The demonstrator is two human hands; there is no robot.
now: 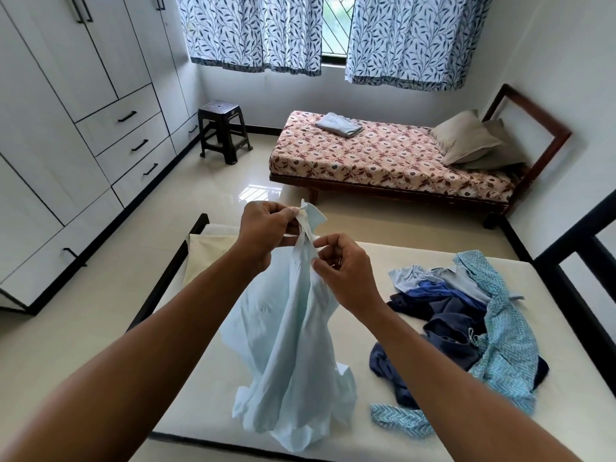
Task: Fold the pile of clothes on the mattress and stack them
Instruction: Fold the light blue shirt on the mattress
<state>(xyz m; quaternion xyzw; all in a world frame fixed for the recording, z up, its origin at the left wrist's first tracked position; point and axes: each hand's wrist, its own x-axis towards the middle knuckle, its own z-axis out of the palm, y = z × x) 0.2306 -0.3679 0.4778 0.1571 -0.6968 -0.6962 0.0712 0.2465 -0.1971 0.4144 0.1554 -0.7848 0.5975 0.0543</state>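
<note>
left hand (263,228); right hand (346,275): fingers (325,243) pinch pale garment (293,328) top | clothes pile (466,315) beside, on mattress (416,258)

The pale blue garment (293,345) is thin, soft cloth, matt and much creased, and the pile of clothes (466,315) is matt cloth too, some plain and some printed. The mattress (433,258) has a smooth, matt cream cover, while the floor (186,208) is glossy tile that reflects light. The stool (221,131) looks like dark plastic, and the far bed frame (540,111) is brown wood.
</note>
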